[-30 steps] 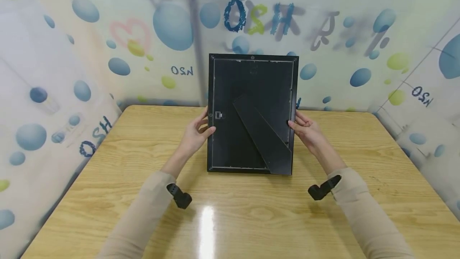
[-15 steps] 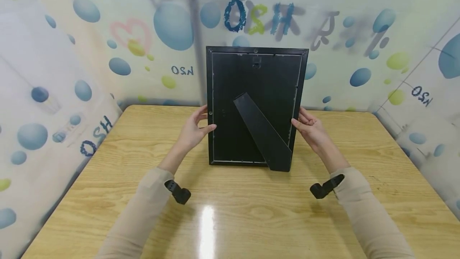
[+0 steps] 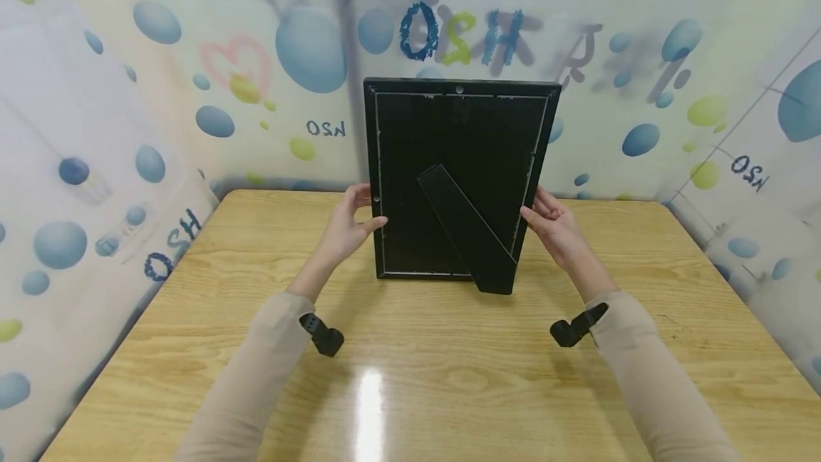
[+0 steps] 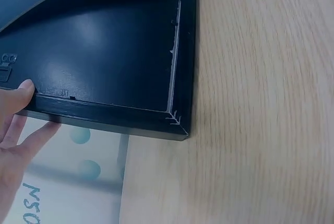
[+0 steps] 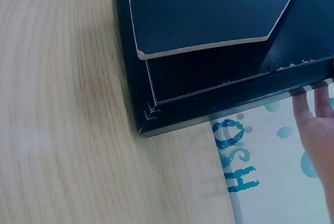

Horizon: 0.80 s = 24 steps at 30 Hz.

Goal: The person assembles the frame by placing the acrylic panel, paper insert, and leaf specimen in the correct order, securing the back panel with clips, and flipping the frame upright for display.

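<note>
A black picture frame (image 3: 410, 234) is held upright with its back toward me, its top edge tipped my way. Its easel leg (image 3: 471, 234) slants down to the lower right corner and sticks out a little from the backing. My left hand (image 3: 348, 223) grips the left side, thumb on the back and fingers behind the edge. On the opposite side my right hand (image 3: 554, 227) holds the frame the same way. The left wrist view shows a lower corner of the frame (image 4: 182, 93) close over the wood. The front of the frame is hidden.
The wooden table (image 3: 449, 376) stretches out under both arms. Behind it stands a wall covering (image 3: 256, 134) printed with blue and green bubbles and lettering. A black wrist camera (image 3: 327, 337) sits at the left cuff, another wrist camera (image 3: 567, 334) at the right.
The frame has moved up and away from me in the head view, its top tilting closer so that it looks wider there. Both hands keep their grip on its sides.
</note>
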Tool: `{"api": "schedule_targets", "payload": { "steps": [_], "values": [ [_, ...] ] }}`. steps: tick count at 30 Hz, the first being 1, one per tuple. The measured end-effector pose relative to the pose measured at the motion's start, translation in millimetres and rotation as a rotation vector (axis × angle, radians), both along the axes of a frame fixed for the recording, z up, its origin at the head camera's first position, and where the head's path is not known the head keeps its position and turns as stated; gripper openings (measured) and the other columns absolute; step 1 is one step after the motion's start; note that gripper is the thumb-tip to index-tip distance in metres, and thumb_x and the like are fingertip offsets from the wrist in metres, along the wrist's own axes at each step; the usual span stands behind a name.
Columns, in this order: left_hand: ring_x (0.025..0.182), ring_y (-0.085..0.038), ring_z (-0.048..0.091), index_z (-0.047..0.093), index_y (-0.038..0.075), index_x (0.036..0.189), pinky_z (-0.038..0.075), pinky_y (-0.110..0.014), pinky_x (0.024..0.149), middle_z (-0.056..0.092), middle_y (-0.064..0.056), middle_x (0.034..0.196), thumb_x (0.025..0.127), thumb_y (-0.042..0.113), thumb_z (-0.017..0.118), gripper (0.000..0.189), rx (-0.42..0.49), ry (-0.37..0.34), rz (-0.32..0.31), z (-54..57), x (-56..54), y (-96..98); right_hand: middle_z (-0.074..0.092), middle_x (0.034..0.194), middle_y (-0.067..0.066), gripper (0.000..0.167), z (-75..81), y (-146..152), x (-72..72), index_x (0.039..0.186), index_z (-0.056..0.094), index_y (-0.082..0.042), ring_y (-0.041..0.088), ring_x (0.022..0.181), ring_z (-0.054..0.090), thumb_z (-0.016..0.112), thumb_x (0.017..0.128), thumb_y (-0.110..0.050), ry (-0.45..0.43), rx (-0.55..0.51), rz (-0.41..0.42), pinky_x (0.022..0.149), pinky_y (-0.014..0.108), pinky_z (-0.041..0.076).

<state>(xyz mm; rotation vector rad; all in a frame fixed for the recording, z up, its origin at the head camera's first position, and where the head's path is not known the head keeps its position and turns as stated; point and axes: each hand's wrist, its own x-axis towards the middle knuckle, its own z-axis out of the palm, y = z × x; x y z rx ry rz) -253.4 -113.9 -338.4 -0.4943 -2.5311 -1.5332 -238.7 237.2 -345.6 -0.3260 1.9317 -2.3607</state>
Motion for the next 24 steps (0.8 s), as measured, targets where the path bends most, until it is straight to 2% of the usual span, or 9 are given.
{"api": "schedule_targets", "payload": {
  "steps": [3, 8, 10, 13, 16, 21, 24],
  "values": [
    [0.12, -0.032, 0.045, 0.034, -0.003, 0.132, 0.034, -0.043, 0.107, 0.043, -0.02, 0.132, 0.083, 0.007, 0.065, 0.059, 0.002, 0.003, 0.0, 1.4, -3.9, 1.2, 0.012, 0.151, 0.012, 0.067, 0.5, 0.3, -4.4, 0.146, 0.011, -0.007, 0.014, 0.136, 0.028, 0.05, 0.092, -0.004, 0.005, -0.003, -0.012, 0.09, 0.013, 0.045],
    [0.119, -0.032, 0.047, 0.035, -0.004, 0.13, 0.036, -0.042, 0.106, 0.046, -0.021, 0.128, 0.083, 0.005, 0.065, 0.056, 0.01, 0.016, 0.009, -0.9, -10.9, 4.4, 0.011, 0.152, 0.011, 0.067, -0.1, -0.1, -7.8, 0.146, 0.009, -0.007, 0.016, 0.138, 0.024, 0.049, 0.092, -0.002, -0.001, -0.04, -0.02, 0.095, 0.016, 0.043],
    [0.119, -0.031, 0.047, 0.035, -0.003, 0.13, 0.036, -0.042, 0.106, 0.047, -0.02, 0.127, 0.083, 0.004, 0.064, 0.056, 0.01, 0.015, 0.021, -2.3, -12.8, 5.8, 0.01, 0.152, 0.012, 0.068, -1.0, -0.8, -8.3, 0.146, 0.008, -0.005, 0.01, 0.135, 0.031, 0.048, 0.092, 0.0, -0.002, -0.07, -0.024, 0.095, 0.015, 0.044],
    [0.119, -0.032, 0.047, 0.035, -0.004, 0.13, 0.036, -0.043, 0.105, 0.047, -0.021, 0.126, 0.083, 0.004, 0.064, 0.056, 0.015, 0.019, 0.038, -3.2, -15.2, 7.7, 0.01, 0.151, 0.014, 0.068, -1.9, -2.9, -9.8, 0.146, 0.008, -0.003, -0.002, 0.119, 0.048, 0.048, 0.091, 0.003, 0.004, -0.118, -0.035, 0.089, 0.013, 0.046],
    [0.118, -0.032, 0.047, 0.036, -0.004, 0.129, 0.038, -0.043, 0.104, 0.048, -0.021, 0.125, 0.083, 0.004, 0.064, 0.055, 0.018, 0.032, 0.052, -3.1, -18.4, 9.9, 0.009, 0.15, 0.016, 0.071, -3.4, -3.5, -12.7, 0.145, 0.009, -0.002, -0.007, 0.105, 0.055, 0.052, 0.089, 0.001, 0.027, -0.155, -0.038, 0.087, 0.012, 0.047],
    [0.114, -0.034, 0.049, 0.037, -0.006, 0.128, 0.039, -0.044, 0.102, 0.05, -0.023, 0.121, 0.082, 0.003, 0.065, 0.055, 0.018, 0.063, 0.076, -2.8, -24.7, 14.0, 0.025, 0.149, 0.011, 0.072, -9.9, -1.4, -19.0, 0.145, 0.02, -0.005, 0.0, 0.113, 0.052, 0.061, 0.086, -0.006, 0.107, -0.199, -0.024, 0.092, 0.015, 0.046],
    [0.11, -0.034, 0.05, 0.04, -0.006, 0.125, 0.039, -0.044, 0.101, 0.052, -0.023, 0.117, 0.082, 0.005, 0.066, 0.051, 0.03, 0.086, 0.083, -3.1, -27.1, 15.4, 0.024, 0.149, 0.012, 0.072, -11.2, -1.3, -22.9, 0.144, 0.02, -0.004, 0.0, 0.113, 0.052, 0.061, 0.086, -0.006, 0.112, -0.212, -0.027, 0.09, 0.014, 0.046]
  ]
}}
